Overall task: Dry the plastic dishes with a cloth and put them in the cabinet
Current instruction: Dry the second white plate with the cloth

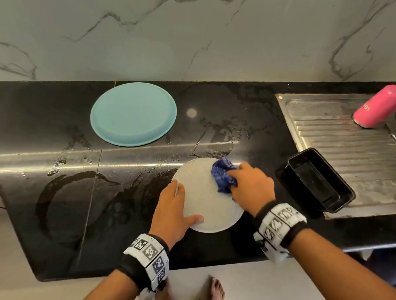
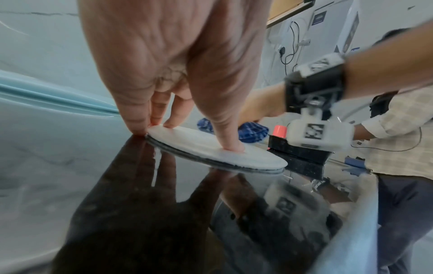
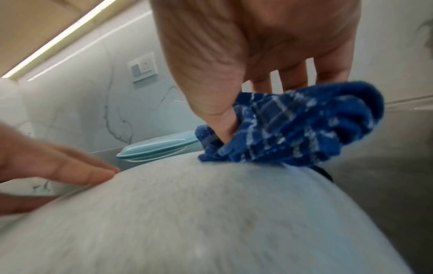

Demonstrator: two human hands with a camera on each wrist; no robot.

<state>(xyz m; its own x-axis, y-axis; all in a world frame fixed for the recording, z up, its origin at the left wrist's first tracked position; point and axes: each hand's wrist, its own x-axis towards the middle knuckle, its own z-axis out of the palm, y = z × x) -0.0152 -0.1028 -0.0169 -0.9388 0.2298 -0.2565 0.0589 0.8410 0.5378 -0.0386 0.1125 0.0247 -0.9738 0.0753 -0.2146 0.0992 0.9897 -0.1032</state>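
Observation:
A white speckled plate point(image 1: 208, 200) lies face down on the black counter point(image 1: 65, 197) near its front edge. My left hand point(image 1: 181, 204) rests on the plate's left side, thumb flat on top and straight fingers touching the rim point(image 2: 150, 128). My right hand point(image 1: 249, 187) grips a bunched blue checked cloth point(image 1: 222, 176) and presses it on the plate's far right part point(image 3: 187, 213). A light blue plate point(image 1: 133, 113) lies face down farther back to the left, apart from both hands.
A black rectangular tray point(image 1: 318, 182) sits just right of my right hand, at the edge of the steel draining board point(image 1: 351, 146). A pink bottle point(image 1: 380, 105) stands by the sink. The counter is wet in patches. Another person point(image 2: 398, 129) stands to the right.

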